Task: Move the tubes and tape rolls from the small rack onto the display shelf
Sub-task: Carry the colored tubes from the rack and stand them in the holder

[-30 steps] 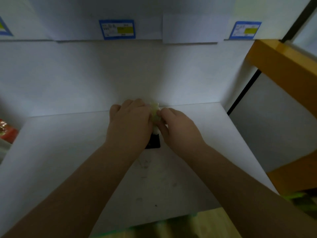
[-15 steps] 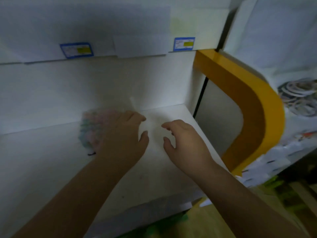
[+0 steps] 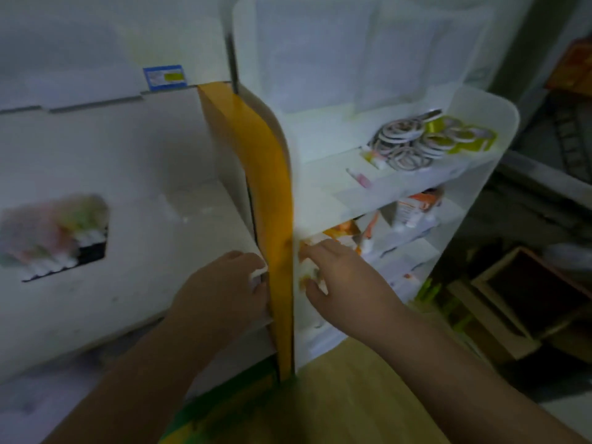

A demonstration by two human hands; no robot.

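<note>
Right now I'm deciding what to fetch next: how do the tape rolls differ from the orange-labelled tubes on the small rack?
The tape rolls are flat rings heaped on the small rack's top tier; the orange-labelled tubes are long, on the tier below. The tape rolls look white and grey, the tubes white and orange. Both are still on the rack.

Both hands, left hand [image 3: 224, 283] and right hand [image 3: 339, 277], flank the yellow shelf edge [image 3: 272, 193] beside the small rack [image 3: 474, 200].

Orange divider [image 3: 272, 174] between display shelf [image 3: 134, 283] and small rack [image 3: 480, 174].
</note>
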